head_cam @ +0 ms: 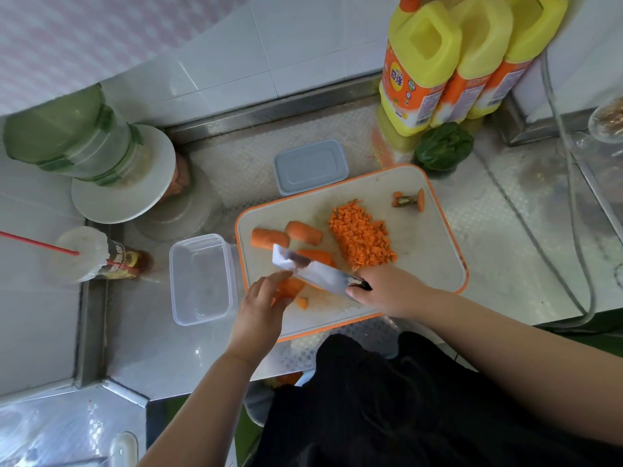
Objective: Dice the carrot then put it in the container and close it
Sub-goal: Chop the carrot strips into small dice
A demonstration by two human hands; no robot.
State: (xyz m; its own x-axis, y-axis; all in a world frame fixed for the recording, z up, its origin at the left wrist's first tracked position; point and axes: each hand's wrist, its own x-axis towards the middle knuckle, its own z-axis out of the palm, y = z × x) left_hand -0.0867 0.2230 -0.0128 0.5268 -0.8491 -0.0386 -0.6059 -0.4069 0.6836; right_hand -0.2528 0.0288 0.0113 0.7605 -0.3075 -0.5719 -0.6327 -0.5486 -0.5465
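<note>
Right hand (387, 291) grips the cleaver (313, 269) handle, blade over the cutting board (435, 230). Left hand (261, 305) holds a carrot piece (290, 288) at the board's near-left edge. Diced carrot pile (362, 239) mid-board, two uncut chunks (286, 234) left of it. Clear container (202, 278) open, just left of the board; lid (310, 166) behind the board.

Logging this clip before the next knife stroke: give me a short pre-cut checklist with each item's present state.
1. Right hand grips cleaver handle: ok.
2. Left hand holds carrot piece on cutting board: ok.
3. Left fingertips away from the blade edge: cannot tell.
4. Diced pile out of the blade's path: ok.
5. Clear container open, beside the board: ok.
6. Grey lid within reach: ok.
</note>
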